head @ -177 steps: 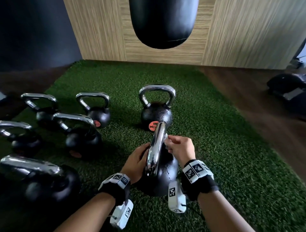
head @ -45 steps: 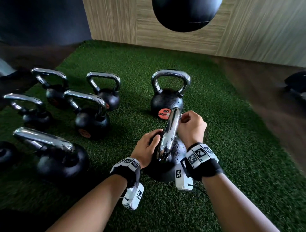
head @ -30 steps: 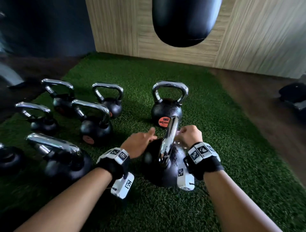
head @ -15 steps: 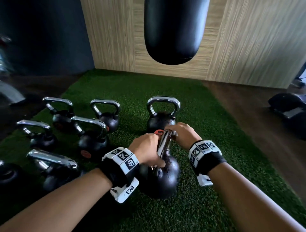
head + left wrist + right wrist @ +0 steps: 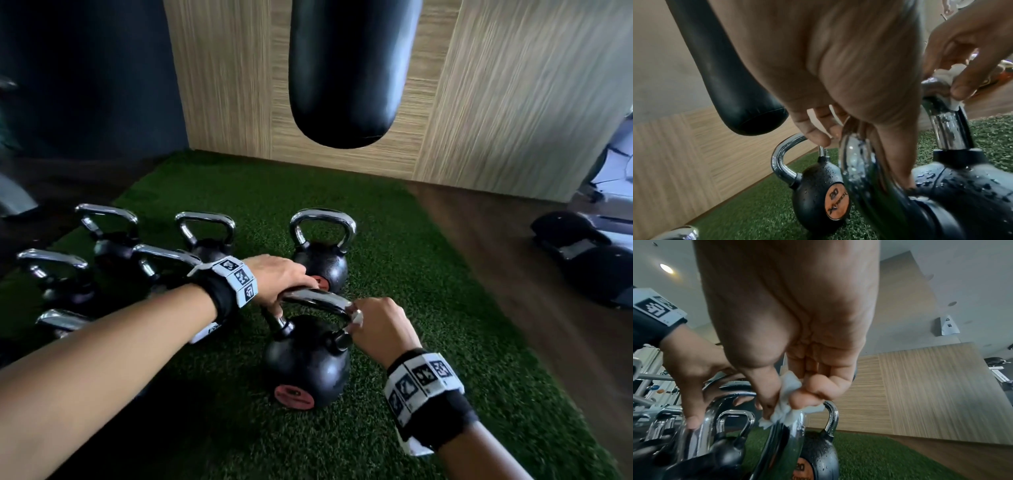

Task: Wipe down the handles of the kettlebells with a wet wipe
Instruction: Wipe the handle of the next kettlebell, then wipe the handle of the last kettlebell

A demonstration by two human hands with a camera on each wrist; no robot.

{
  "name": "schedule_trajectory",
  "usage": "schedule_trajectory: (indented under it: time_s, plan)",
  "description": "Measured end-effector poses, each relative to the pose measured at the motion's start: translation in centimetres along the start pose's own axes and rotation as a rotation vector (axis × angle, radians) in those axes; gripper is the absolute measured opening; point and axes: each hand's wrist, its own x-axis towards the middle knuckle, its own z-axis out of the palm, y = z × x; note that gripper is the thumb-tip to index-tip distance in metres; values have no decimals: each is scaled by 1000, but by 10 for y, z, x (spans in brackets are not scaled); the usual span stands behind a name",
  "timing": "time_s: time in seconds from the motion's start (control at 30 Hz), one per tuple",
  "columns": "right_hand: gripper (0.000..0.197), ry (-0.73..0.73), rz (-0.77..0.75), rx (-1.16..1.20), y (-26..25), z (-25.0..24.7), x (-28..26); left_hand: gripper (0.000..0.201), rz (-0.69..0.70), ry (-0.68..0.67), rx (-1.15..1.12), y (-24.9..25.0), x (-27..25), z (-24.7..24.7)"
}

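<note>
The nearest black kettlebell stands on the green turf, its red label facing me. Its chrome handle runs left to right. My left hand grips the handle's left end from above, fingers curled over the bar. My right hand pinches a crumpled white wet wipe against the handle's right bend. In the right wrist view the wipe sits between thumb and fingers on the wet chrome. Water drops cover the handle and body.
A second kettlebell with an orange label stands just behind. Several more kettlebells crowd the left of the turf. A black punching bag hangs ahead before a wooden wall. Dark gym equipment lies on the wooden floor at right.
My left hand left the kettlebell's body and took hold of the handle. The kettlebell has turned, so its handle now lies crosswise. My right hand stays on the handle with the wipe.
</note>
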Motion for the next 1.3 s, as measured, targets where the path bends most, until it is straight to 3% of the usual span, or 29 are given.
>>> schedule_trajectory:
  time_s: [0.13, 0.23, 0.47, 0.63, 0.77, 0.83, 0.93, 1.07, 1.23, 1.3]
  plan:
    - [11, 1, 35, 43, 3, 4, 1, 47, -100, 187, -55, -1, -9, 18]
    - [10, 3, 27, 50, 4, 6, 1, 39, -134, 261, -22, 1, -16, 24]
    - [15, -52, 43, 95, 7, -2, 6, 45, -131, 161, -33, 6, -25, 12]
    - [12, -253, -16, -69, 1, -31, 24, 70, -79, 104, -259, -13, -34, 9]
    - [20, -433, -9, 3, 5, -51, 44, 60, -113, 117, -509, -36, -27, 16]
    - [19, -398, -12, 75, 9, -58, 59, 49, -135, 146, -552, -49, -14, 19]
    - [23, -169, -11, 187, 16, -64, 94, 31, -140, 191, -606, -73, 12, 30]
    - [33, 41, 49, 191, 21, -59, 150, 33, -118, 229, -592, -102, 51, 51]
    - [24, 75, 58, 107, 28, -40, 209, 39, -32, 395, -576, -113, 116, 70]
    - [29, 52, 48, 101, 25, -33, 228, 45, -48, 424, -605, -108, 140, 76]
